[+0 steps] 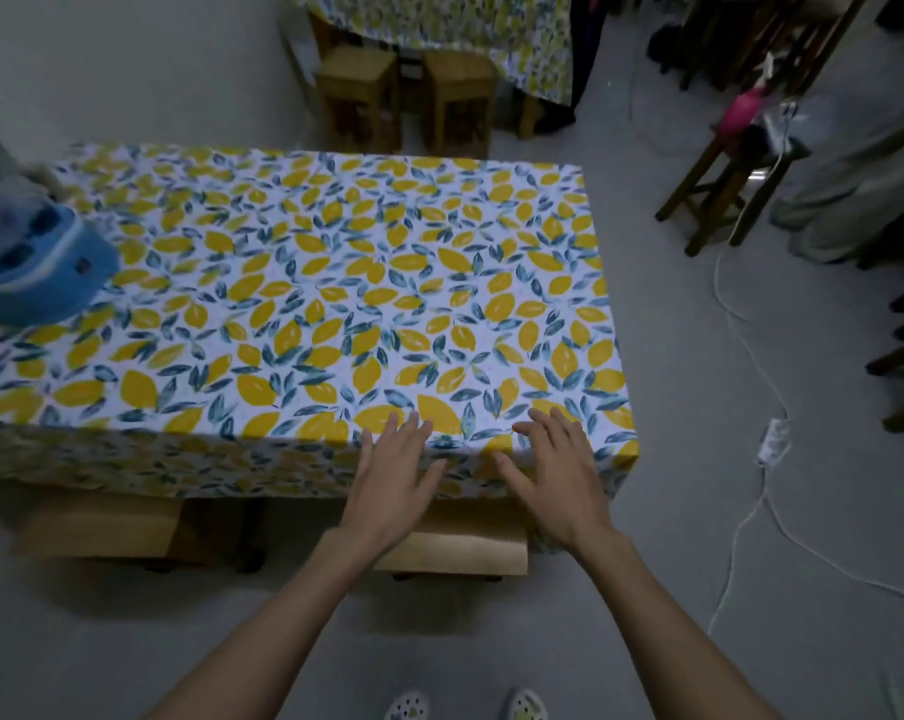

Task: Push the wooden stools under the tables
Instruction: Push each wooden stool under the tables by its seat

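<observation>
A table (335,283) covered by a lemon-print cloth fills the middle of the view. Two light wooden stools stand at its near edge: one stool (465,548) directly below my hands, partly under the cloth, and another stool (107,527) to the left, also partly under. My left hand (393,475) and my right hand (554,475) hover with fingers spread over the table's near edge, above the right stool, holding nothing. Two more stools (359,90) (457,96) stand at a second cloth-covered table (439,18) at the back.
A blue object (34,262) lies on the table's left side. A dark wooden stool (725,184) with a pink thing on it stands at the right. White cables and a power strip (772,441) lie on the floor to the right. Dark chairs line the right edge.
</observation>
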Demonstrator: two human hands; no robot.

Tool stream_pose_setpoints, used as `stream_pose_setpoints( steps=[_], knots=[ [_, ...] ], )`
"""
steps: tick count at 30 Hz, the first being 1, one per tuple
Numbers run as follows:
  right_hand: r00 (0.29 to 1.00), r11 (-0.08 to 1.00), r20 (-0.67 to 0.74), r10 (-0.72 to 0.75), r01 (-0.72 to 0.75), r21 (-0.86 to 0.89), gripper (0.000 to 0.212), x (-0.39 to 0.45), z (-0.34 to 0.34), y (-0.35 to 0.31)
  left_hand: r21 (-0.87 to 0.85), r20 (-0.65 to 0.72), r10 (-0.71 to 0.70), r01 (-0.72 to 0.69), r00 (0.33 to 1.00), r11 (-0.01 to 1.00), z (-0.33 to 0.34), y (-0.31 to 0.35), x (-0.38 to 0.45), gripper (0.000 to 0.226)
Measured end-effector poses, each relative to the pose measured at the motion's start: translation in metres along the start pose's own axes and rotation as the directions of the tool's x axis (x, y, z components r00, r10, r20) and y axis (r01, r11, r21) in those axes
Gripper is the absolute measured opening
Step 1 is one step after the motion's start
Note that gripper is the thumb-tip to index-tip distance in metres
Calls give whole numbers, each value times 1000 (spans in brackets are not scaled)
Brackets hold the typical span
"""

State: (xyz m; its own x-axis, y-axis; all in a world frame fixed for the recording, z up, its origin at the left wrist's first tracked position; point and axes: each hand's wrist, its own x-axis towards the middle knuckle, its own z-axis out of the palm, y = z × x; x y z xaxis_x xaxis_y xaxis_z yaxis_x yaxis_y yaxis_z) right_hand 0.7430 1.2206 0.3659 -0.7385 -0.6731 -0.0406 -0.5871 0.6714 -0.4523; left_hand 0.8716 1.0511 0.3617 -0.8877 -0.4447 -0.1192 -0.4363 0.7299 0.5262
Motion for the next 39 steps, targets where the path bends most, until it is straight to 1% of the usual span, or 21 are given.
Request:
stream_pose_setpoints(
  steps=[4, 7, 9, 11, 13, 14, 16, 20, 25, 28, 30, 31, 34, 36, 37, 39],
  knots=[
    [999, 999, 37, -33, 33, -6, 73, 30, -48, 28, -105, -71, -56, 49, 996, 993, 3, 46, 20, 57],
    [996, 997, 59, -72, 74, -29, 60, 65, -87, 67, -205, -132, -154, 125, 979, 971, 17, 74, 43, 57],
    [992, 991, 65, -111, 115, -68, 63, 95, -112, 94, -251, -158, -232, 188, 960, 949, 26, 95, 66, 57],
    [985, 980, 81, -151, 160, -118, 66, 128, -139, 116, -291, -180, -327, 267, 928, 919, 32, 118, 90, 58],
    [976, 974, 96, -197, 206, -90, 61, 161, -166, 130, -342, -214, -409, 324, 887, 882, 33, 143, 113, 59],
    [964, 965, 102, -244, 252, -76, 59, 177, -178, 134, -368, -234, -445, 345, 864, 863, 33, 155, 125, 59],
    [936, 937, 114, -334, 343, -63, 59, 210, -200, 139, -396, -278, -493, 369, 824, 841, 31, 179, 148, 58],
    [875, 884, 147, -462, 468, -8, 58, 264, -223, 148, -405, -361, -545, 399, 757, 823, 23, 216, 189, 56],
    [783, 802, 209, -586, 597, 10, 59, 342, -233, 151, -473, -422, -625, 429, 657, 770, 8, 230, 248, 53],
    [745, 768, 230, -627, 640, 21, 60, 402, -236, 154, -538, -460, -657, 401, 597, 742, 6, 230, 298, 50],
    [711, 731, 230, -664, 683, -1, 61, 444, -240, 157, -589, -477, -677, 369, 560, 719, 3, 227, 341, 49],
    [700, 716, 230, -676, 698, -21, 61, 466, -243, 157, -600, -483, -683, 361, 547, 714, 1, 225, 365, 47],
    [708, 718, 252, -660, 693, -66, 59, 534, -252, 155, -629, -484, -709, 359, 512, 689, -15, 224, 438, 46],
    [672, 688, 286, -683, 723, -58, 62, 580, -256, 149, -664, -500, -730, 336, 465, 669, -28, 226, 479, 45],
    [655, 673, 299, -694, 738, -57, 61, 604, -258, 144, -663, -504, -734, 341, 455, 666, -35, 225, 497, 45],
    [644, 661, 309, -700, 748, -62, 58, 647, -259, 135, -637, -509, -740, 385, 440, 667, -44, 221, 529, 45]
  ],
)
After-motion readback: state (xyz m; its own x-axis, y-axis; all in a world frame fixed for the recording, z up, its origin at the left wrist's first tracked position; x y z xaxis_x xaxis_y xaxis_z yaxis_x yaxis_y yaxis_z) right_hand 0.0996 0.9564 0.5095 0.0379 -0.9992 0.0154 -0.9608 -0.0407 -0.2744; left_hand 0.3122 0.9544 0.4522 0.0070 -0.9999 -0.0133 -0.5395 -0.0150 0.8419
